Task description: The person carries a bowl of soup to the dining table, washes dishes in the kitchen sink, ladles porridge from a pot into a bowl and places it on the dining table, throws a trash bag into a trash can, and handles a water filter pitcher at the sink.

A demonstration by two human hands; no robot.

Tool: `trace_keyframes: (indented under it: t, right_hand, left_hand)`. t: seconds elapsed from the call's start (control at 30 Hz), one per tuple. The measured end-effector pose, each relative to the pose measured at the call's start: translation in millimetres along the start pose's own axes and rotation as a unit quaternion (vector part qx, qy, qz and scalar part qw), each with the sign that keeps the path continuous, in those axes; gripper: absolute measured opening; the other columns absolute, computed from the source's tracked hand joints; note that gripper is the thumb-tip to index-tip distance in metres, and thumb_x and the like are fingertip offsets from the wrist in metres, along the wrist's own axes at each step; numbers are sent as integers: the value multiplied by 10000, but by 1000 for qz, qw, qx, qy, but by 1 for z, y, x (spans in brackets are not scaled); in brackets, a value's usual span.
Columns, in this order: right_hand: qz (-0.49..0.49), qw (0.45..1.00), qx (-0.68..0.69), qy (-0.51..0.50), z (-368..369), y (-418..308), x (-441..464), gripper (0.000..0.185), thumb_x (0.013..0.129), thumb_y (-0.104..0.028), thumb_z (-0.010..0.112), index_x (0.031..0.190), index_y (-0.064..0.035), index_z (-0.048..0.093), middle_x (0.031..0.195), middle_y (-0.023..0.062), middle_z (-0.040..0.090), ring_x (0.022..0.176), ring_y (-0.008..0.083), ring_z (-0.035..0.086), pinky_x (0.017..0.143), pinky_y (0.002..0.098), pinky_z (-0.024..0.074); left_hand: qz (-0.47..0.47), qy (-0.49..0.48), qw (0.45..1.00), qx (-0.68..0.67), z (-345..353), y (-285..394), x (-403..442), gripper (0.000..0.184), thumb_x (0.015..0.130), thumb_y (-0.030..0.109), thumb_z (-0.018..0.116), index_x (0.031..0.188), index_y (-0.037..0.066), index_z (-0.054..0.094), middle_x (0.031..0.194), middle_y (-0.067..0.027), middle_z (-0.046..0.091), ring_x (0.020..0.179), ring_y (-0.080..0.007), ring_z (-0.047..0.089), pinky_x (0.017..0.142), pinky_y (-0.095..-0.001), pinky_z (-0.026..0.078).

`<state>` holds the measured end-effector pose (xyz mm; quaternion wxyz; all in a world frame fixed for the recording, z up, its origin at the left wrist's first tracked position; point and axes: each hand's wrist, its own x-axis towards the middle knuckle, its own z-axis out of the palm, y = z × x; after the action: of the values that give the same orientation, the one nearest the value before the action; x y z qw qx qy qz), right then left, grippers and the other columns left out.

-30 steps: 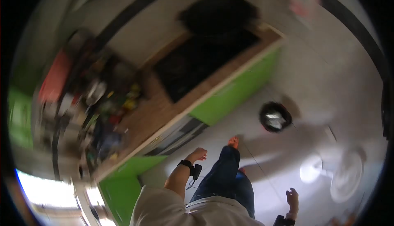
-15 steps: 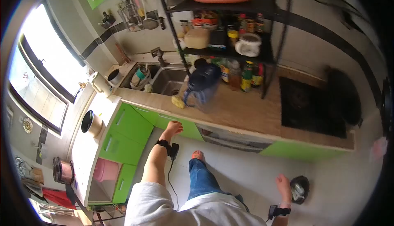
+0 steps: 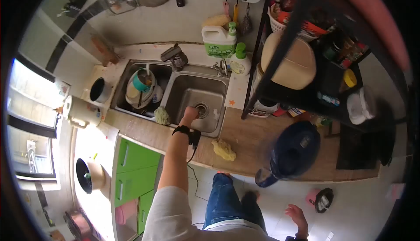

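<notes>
My left hand [image 3: 190,112] hangs over the right basin of the steel sink [image 3: 186,91], close to the drain. Its fingers look curled, but what they hold, if anything, is too small to tell. A green scrubber [image 3: 162,116] and a yellow cloth [image 3: 224,150] lie on the counter edge on either side of my forearm. Dirty bowls [image 3: 142,90] are piled in the left basin. Low on the right, over the floor, my right hand [image 3: 295,214] has its fingers apart and holds nothing.
A blue-lidded pitcher [image 3: 295,149] stands on the counter at the right, beneath a black rack [image 3: 280,57]. Detergent bottles [image 3: 218,42] are behind the sink. A kettle [image 3: 82,111] and pots [image 3: 89,175] stand at the left. A trash bin [image 3: 323,200] is on the floor.
The view has turned from the stove side toward the sink, which is now closer. My left hand has moved from above the floor to over the right basin. My right hand remains low.
</notes>
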<state>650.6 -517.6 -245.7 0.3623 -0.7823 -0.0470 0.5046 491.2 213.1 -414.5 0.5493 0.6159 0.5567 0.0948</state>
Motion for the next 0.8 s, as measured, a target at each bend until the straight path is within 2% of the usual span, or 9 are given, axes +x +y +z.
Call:
trace_keyframes:
  t: [0.13, 0.2, 0.33, 0.43, 0.53, 0.6, 0.67, 0.73, 0.8]
  right_hand:
    - [73, 907, -389, 144, -10, 10, -28, 395, 826, -255, 636, 1124, -12, 548, 818, 140, 660, 796, 234, 654, 714, 335, 512]
    - [78, 888, -447, 72, -33, 63, -27, 402, 789, -276, 605, 1069, 12, 578, 876, 197, 649, 779, 278, 652, 746, 351, 508]
    - [70, 969, -239, 0, -22, 71, -35, 488, 862, -333, 607, 1282, -124, 469, 987, 121, 656, 889, 180, 623, 792, 311, 492]
    - [100, 974, -167, 119, -2, 39, -39, 281, 810, -167, 601, 1056, -32, 598, 813, 124, 658, 722, 175, 648, 678, 314, 518]
    - [16, 945, -296, 138, -6, 51, -33, 239, 828, -116, 577, 1050, -31, 594, 798, 96, 654, 692, 142, 631, 650, 295, 514]
    - [34, 970, -157, 181, -6, 5, -37, 339, 847, -256, 600, 1080, -11, 579, 850, 166, 659, 839, 286, 648, 732, 363, 505]
    - [-156, 893, -338, 252, -21, -13, -31, 305, 859, -227, 591, 1067, -4, 588, 871, 174, 657, 831, 260, 647, 733, 346, 502]
    - [-215, 894, -261, 294, -14, -94, -43, 256, 865, -169, 583, 1052, 5, 595, 907, 171, 653, 819, 244, 641, 729, 333, 498]
    - [-258, 876, -220, 344, -9, -155, -56, 213, 853, -106, 590, 1037, -2, 606, 934, 157, 651, 805, 231, 635, 733, 324, 495]
  left_hand:
    - [108, -121, 928, 336, 56, 8, 10, 224, 833, 205, 507, 969, 55, 602, 984, -135, 566, 832, -295, 587, 712, -419, 457]
    - [141, -184, 871, 434, 73, 13, 5, 277, 851, 224, 497, 1042, 49, 593, 1075, -144, 552, 915, -312, 584, 791, -442, 458]
    - [209, -206, 797, 527, 94, 30, -3, 374, 875, 247, 484, 1190, 52, 535, 1256, -151, 478, 1028, -352, 563, 887, -476, 451]
    - [176, -200, 804, 532, 109, -8, 35, 333, 858, 194, 516, 1152, 44, 565, 1166, -150, 557, 954, -358, 596, 830, -455, 486]
    - [152, -215, 890, 371, 65, 34, 21, 223, 815, 138, 568, 978, 2, 636, 915, -176, 646, 842, -338, 630, 758, -421, 514]
    - [148, -103, 958, 222, 37, 64, -2, 105, 790, 75, 599, 806, -17, 646, 701, -152, 644, 753, -262, 644, 702, -361, 526]
    - [70, -161, 977, -122, 5, 84, -26, 62, 808, 43, 607, 840, -6, 627, 729, -115, 633, 746, -185, 628, 695, -299, 528]
    - [96, -176, 934, -297, -20, 157, -120, 74, 829, 6, 589, 900, 6, 612, 798, -90, 629, 758, -149, 616, 676, -265, 530]
    - [129, -176, 947, -235, -33, 201, -198, 112, 842, -8, 570, 953, -10, 586, 894, -116, 609, 787, -175, 618, 680, -276, 538]
